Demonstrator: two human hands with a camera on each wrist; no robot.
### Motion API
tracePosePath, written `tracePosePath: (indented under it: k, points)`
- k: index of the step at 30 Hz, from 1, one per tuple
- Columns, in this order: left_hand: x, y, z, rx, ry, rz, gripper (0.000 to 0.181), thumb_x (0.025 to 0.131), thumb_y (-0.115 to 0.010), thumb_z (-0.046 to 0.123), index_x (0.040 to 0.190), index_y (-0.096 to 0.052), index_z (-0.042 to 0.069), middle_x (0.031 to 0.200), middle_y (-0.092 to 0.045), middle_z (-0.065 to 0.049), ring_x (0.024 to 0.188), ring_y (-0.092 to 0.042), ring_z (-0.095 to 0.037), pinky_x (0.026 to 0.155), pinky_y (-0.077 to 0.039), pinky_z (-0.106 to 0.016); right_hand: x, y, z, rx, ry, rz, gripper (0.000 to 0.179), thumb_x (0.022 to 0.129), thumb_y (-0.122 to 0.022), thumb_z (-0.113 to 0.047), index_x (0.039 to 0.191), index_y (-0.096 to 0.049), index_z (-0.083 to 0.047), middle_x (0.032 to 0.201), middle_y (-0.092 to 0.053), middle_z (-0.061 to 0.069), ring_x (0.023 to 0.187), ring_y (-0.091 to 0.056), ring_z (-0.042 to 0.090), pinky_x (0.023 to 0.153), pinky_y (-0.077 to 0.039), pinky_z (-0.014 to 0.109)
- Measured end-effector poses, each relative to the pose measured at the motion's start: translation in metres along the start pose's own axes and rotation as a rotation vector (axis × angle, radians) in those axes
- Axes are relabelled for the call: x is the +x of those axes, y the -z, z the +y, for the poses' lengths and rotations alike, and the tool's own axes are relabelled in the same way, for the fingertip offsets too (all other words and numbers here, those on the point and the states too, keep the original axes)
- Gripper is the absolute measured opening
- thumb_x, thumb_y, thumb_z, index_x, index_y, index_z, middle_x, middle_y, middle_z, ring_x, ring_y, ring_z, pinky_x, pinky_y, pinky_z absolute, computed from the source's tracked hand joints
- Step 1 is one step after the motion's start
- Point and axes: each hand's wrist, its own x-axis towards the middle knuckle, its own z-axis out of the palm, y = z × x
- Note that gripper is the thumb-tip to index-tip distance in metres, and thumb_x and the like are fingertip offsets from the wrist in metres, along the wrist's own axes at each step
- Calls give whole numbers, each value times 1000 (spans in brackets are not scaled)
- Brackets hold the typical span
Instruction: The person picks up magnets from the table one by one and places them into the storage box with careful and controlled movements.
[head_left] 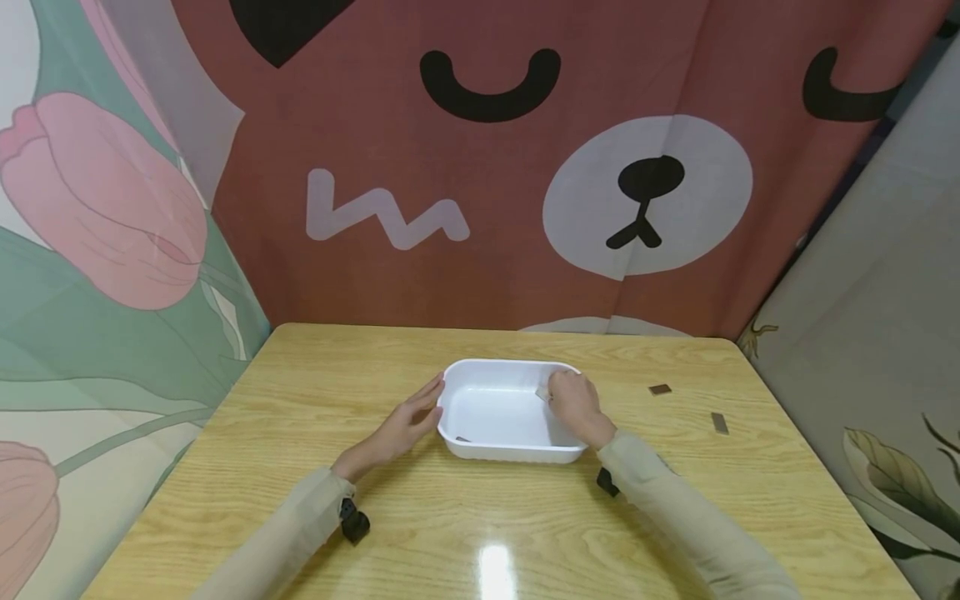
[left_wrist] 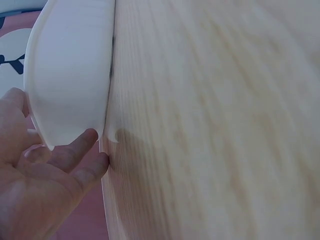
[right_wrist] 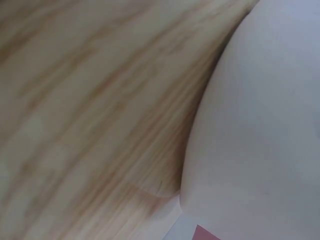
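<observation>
A white plastic basin [head_left: 502, 455] with rounded corners stands on the wooden table. My left hand [head_left: 408, 425] rests against its left end, the fingers spread and fairly straight. In the left wrist view the fingertips of that hand [left_wrist: 45, 185] touch the basin's end wall [left_wrist: 70, 75]. My right hand [head_left: 576, 407] reaches over the basin's right side with curled fingers, pinching a small pale piece [head_left: 542, 392]; its kind is unclear. In the right wrist view only the basin's outer wall [right_wrist: 255, 125] and the table show. A small dark flat piece [head_left: 463, 439] lies inside the basin, front left.
Two small dark rectangular pieces, one farther back [head_left: 660, 389] and one nearer the right edge [head_left: 720, 423], lie on the table [head_left: 375, 533] to the basin's right. A printed bear curtain [head_left: 495, 275] hangs behind the table, with patterned cloth on both sides.
</observation>
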Motion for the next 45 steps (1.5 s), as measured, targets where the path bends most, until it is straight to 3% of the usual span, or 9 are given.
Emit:
tracePosePath:
  k: [5, 11, 17, 21, 29, 32, 35, 41, 45]
  points:
    - [4, -5, -27, 7, -22, 29, 50, 104, -51, 7, 148, -32, -8, 161, -16, -15, 147, -16, -36, 114, -28, -46, -2, 1, -1, -8, 13, 3, 29, 81, -71, 3, 58, -56, -6, 61, -54, 7, 57, -52, 21, 47, -51, 37]
    - [4, -5, -31, -5, -37, 32, 51, 104, -53, 9, 149, -34, -6, 161, -18, -18, 147, -17, -34, 113, -32, -44, -3, 2, -2, -2, 8, -10, 31, 80, -71, 4, 57, -55, -8, 59, -52, 4, 56, -49, 19, 46, -48, 35]
    - [4, -6, -30, 6, -25, 34, 51, 104, -52, 6, 149, -33, -6, 162, -17, -13, 147, -17, -34, 113, -31, -43, -3, 1, -1, -6, 23, 2, 33, 77, -70, 6, 54, -52, -9, 57, -51, 3, 54, -49, 19, 44, -47, 36]
    - [3, -7, -24, 11, -20, 35, 50, 104, -50, 3, 148, -31, -9, 161, -16, -14, 147, -16, -37, 113, -30, -46, -2, 0, 0, -18, 25, 0, 32, 76, -67, 8, 54, -51, -9, 57, -51, 4, 54, -49, 20, 43, -48, 36]
    - [-2, 2, 12, 2, 4, -4, 50, 104, -50, 3, 147, -30, -13, 160, -16, -19, 146, -17, -39, 114, -29, -44, -2, 0, -1, -25, 26, 7, 30, 77, -67, 7, 55, -53, -8, 57, -52, 4, 54, -50, 20, 43, -49, 36]
    - [-2, 3, 14, 1, 5, -9, 50, 104, -50, 3, 147, -31, -13, 160, -16, -20, 146, -17, -39, 114, -29, -45, -3, 2, -2, -19, 29, 15, 31, 78, -66, 8, 55, -53, -8, 56, -52, 3, 53, -49, 20, 43, -49, 36]
    - [-1, 2, 7, 7, 1, -7, 50, 104, -49, 4, 147, -30, -12, 160, -15, -19, 146, -16, -39, 114, -29, -46, -3, 2, -2, -7, 27, 19, 33, 79, -66, 8, 54, -51, -8, 55, -50, 2, 53, -48, 19, 43, -48, 35]
    - [3, -5, -23, 4, -12, 16, 50, 104, -47, 2, 149, -28, -9, 162, -12, -15, 147, -14, -37, 113, -31, -47, -3, 2, -2, 9, 13, 8, 35, 81, -66, 8, 54, -51, -8, 54, -47, 0, 53, -42, 17, 42, -42, 30]
    - [3, -6, -28, -5, -15, 19, 51, 104, -49, 5, 150, -29, -6, 162, -14, -12, 147, -16, -34, 111, -36, -42, -2, 3, -3, 9, 11, 0, 36, 82, -67, 7, 54, -51, -9, 54, -45, -1, 53, -40, 16, 43, -39, 29]
